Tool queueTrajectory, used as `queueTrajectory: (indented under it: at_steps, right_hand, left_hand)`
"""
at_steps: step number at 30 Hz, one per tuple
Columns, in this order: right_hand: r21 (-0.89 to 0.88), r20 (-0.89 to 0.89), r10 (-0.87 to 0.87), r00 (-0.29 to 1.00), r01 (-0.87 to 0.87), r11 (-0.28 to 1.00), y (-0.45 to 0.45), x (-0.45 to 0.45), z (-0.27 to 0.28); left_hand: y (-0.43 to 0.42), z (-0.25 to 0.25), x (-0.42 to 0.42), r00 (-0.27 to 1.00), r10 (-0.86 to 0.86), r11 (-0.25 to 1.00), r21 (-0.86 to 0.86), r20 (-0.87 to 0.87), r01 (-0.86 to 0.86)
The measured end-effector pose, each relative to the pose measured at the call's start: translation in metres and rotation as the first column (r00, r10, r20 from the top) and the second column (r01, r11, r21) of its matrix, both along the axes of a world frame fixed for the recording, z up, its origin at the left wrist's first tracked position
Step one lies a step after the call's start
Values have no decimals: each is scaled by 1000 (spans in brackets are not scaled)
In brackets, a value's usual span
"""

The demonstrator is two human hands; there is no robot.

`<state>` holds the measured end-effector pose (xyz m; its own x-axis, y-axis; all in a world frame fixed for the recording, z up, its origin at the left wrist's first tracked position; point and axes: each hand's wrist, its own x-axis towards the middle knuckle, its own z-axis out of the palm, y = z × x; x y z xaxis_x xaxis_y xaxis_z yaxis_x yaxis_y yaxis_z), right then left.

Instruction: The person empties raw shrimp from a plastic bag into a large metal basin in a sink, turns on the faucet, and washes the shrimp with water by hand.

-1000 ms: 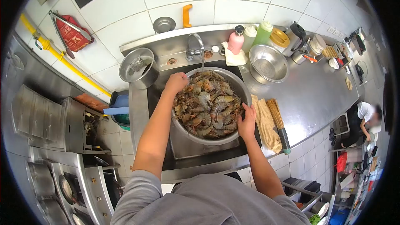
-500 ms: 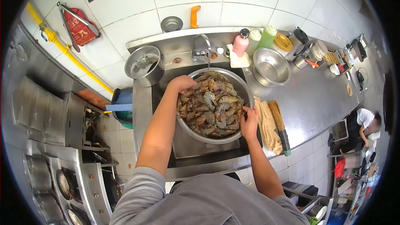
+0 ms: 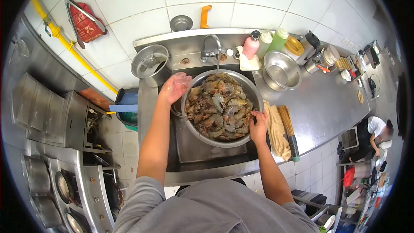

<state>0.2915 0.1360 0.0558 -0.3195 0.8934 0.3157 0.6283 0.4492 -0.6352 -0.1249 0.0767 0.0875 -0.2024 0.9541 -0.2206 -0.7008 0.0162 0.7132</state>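
On the far left, a pan (image 3: pixel 64 187) sits on the stove, and I cannot tell what is in it. The blue and green bin (image 3: pixel 126 118) is beside the sink (image 3: pixel 205 157). Next comes a pot (image 3: pixel 156 77) on the metal top, with something gray and something dark in it, too hard to make out. Just beside the pot, the left hand (image 3: pixel 174 87) is open with its palm showing. Its fingers are blurry and something clear shines by them; I cannot tell if that is only water. A small dish (image 3: pixel 181 23) is up by the wall. The big bowl (image 3: pixel 190 129) is in the sink, full of shrimp (image 3: pixel 220 105) piled up high, gray and brown. Water runs down from the tap (image 3: pixel 211 48) at the back of the bowl. The right hand (image 3: pixel 258 127) holds the bowl's right rim, with its fingers bent close. A brown cloth (image 3: pixel 277 133) and a bundle of sticks (image 3: pixel 288 129) lie to its right. Behind them are a pink bottle (image 3: pixel 250 46), a steel bowl (image 3: pixel 282 70) and a tub (image 3: pixel 293 48) with a yellow lid. The left hand was over the shrimp a moment ago, and now it is up outside the bowl's left rim. The right hand is still on the same rim.
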Motion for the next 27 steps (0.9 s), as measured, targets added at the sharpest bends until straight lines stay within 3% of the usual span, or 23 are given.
queueTrajectory:
  at_steps: [7, 9, 11, 13, 14, 15, 18, 22, 24, 27]
  right_hand:
    - [5, 18, 7, 1000, -8, 1000, 1, 0, -4]
    - [25, 39, 18, 999, -19, 1000, 2, 0, -6]
    - [34, 44, 55, 998, -57, 998, 7, 3, -12]
    - [79, 85, 78, 993, -85, 993, 10, 6, -17]
    - [69, 109, 90, 990, -97, 993, 10, -5, -21]
    - [68, 145, 59, 988, -69, 995, 12, 5, -22]
    - [50, 156, 79, 985, -87, 995, 11, 4, -21]
    - [13, 185, 27, 982, -30, 999, 11, 4, -22]
    - [22, 185, 28, 982, -33, 999, 14, 5, -27]
    - [7, 198, 13, 980, -15, 1000, 15, 5, -28]
  left_hand:
    - [-93, 7, -19, 958, 134, 945, 259, 255, -201]
    - [-131, 8, -23, 832, 469, 848, 112, 297, -519]
    - [-182, -4, -43, 814, 486, 826, 138, 319, -547]
    - [-237, -21, -65, 840, 373, 831, 262, 394, -491]
    - [-282, -30, -74, 620, 680, 617, 152, 391, -772]
    - [-309, -44, -79, 595, 706, 588, 150, 385, -795]
    - [-391, -92, -92, 295, 914, 308, -3, 277, -951]
    - [-504, -208, -62, 41, 972, 100, -251, 230, -963]
    - [-537, -237, -24, -51, 994, -5, -439, 93, -899]
    - [-545, -269, 7, -74, 997, -73, -577, -21, -813]
